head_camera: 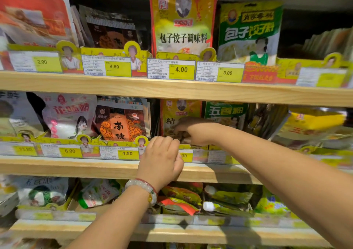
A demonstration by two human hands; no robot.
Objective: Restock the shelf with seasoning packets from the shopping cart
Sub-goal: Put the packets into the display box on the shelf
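Seasoning packets (180,119) with yellow fronts stood in the middle shelf (107,167) slot, and the right hand (193,132) reached into them, at about one o'clock from the left hand (162,160). Its fingers curled down against the front packet, apparently pinching the lower part, though shadow and blur hid the exact hold. The left hand sat just below, fingers bent over the slot's front lip and the price tag (186,155); whether it gripped the lip or only steadied it could not be told. A beaded bracelet (142,188) circled that wrist.

Outward, at nine o'clock, stood an orange packet (121,126) and a white one (68,115); at three o'clock a green packet (225,113). At twelve o'clock, on the upper shelf, rose a tall yellow packet (182,19). No shopping cart was in view.

The step looked like seating or straightening stock in its slot. Next would likely call for letting go cleanly so the row stayed upright, then turning back for more.
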